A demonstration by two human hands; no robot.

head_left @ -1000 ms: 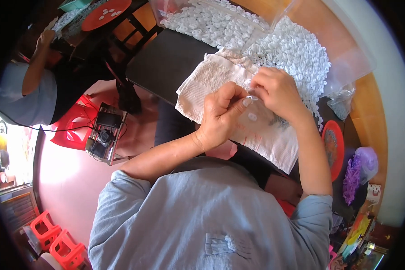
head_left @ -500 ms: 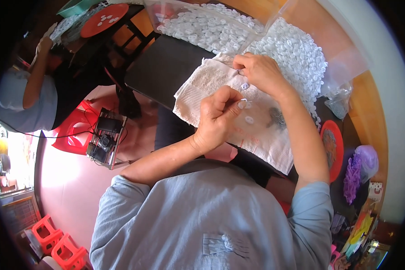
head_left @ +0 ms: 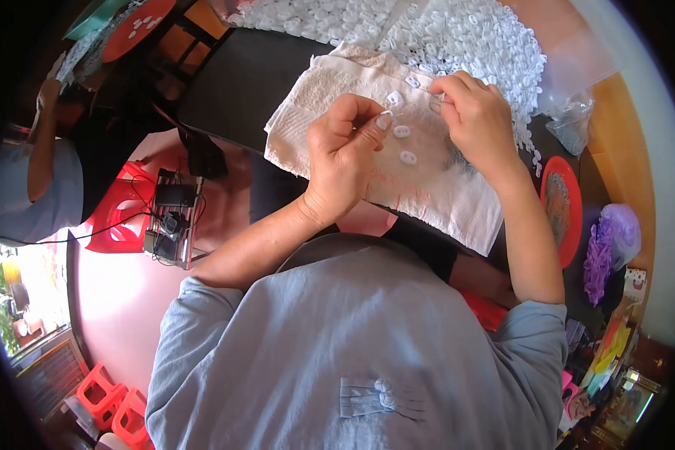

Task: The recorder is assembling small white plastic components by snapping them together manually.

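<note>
My left hand [head_left: 345, 150] is closed in a pinch above the cream towel [head_left: 300, 101], with a small white plastic piece [head_left: 386, 113] at its thumb and fingertip. To the right, my right hand [head_left: 478, 120] has its thumb and forefinger drawn together; anything between them is too small to make out. Several loose oval white pieces with holes lie on the towel between my hands, one of them a white oval piece [head_left: 407, 157] nearest me. Partly hidden beneath my right hand is a grey patch of small metal bits [head_left: 457, 156].
A big heap of white plastic pieces [head_left: 480, 45] fills the far side of the black table [head_left: 225, 94]. At right are a red plate [head_left: 575, 217] of metal bits, a clear bag [head_left: 574, 124] and a purple bundle [head_left: 598, 255]. Another person's arm [head_left: 43, 150] works at far left.
My right hand has moved right, away from my left hand. More white pieces show on the towel between them. The whole view has tilted slightly, shifting the table upward.
</note>
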